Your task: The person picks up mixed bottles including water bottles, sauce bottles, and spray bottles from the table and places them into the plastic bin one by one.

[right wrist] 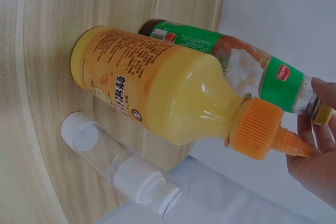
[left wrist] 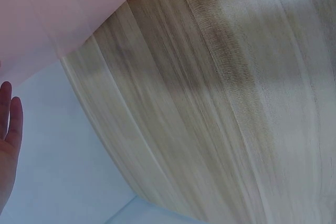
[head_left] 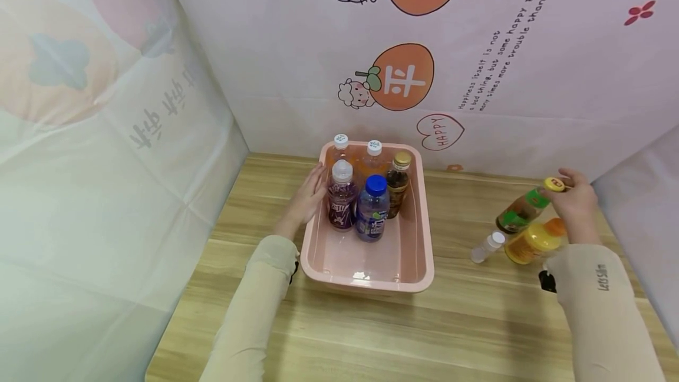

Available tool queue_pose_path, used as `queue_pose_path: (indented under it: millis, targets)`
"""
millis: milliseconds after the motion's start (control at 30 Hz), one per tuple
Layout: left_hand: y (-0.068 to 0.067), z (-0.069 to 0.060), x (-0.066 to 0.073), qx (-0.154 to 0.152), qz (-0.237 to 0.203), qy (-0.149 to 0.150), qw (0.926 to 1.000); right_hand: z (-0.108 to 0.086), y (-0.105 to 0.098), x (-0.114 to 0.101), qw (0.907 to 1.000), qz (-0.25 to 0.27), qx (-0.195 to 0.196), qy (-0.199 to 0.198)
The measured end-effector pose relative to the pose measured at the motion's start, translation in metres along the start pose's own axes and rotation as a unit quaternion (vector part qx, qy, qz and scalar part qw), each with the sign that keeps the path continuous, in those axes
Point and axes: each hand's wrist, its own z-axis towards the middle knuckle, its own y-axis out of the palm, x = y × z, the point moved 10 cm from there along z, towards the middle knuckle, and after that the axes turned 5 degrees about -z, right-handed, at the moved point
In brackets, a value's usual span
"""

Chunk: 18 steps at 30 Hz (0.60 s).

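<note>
My right hand (head_left: 575,202) pinches a glass sauce bottle (right wrist: 236,56) with green labels by its yellow cap, and the bottle stands tilted in the head view. Close by are a yellow squeeze bottle (right wrist: 173,87) with an orange nozzle cap and a small clear bottle (right wrist: 126,166) with white parts. My left hand (head_left: 307,196) lies with straight fingers against the left side of a pink plastic bin (head_left: 366,282). The bin holds a blue-capped bottle (head_left: 373,214), a purple drink bottle (head_left: 342,202), a dark gold-capped bottle (head_left: 396,187) and two white-capped bottles, one orange drink bottle (head_left: 371,164) among them.
Everything stands on a wood-grain table (head_left: 467,335). A printed cloth wall (head_left: 297,63) rises behind the bin, with further cloth at the left (head_left: 106,193) and right. The bottles in the bin crowd its back half.
</note>
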Motion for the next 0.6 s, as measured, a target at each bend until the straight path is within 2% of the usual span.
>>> queue_pose_path:
  millis: [333, 600]
  targets:
    - [-0.0004, -0.0008, 0.0004, -0.003, 0.003, -0.005, 1.0000, 0.0031, -0.0008, 0.0049, 0.9996, 0.006, 0.007, 0.028]
    - [-0.0015, -0.0018, 0.0025, 0.000, 0.003, 0.002, 1.0000, 0.0010, 0.0012, 0.0096, 0.9975, 0.036, 0.008, 0.060]
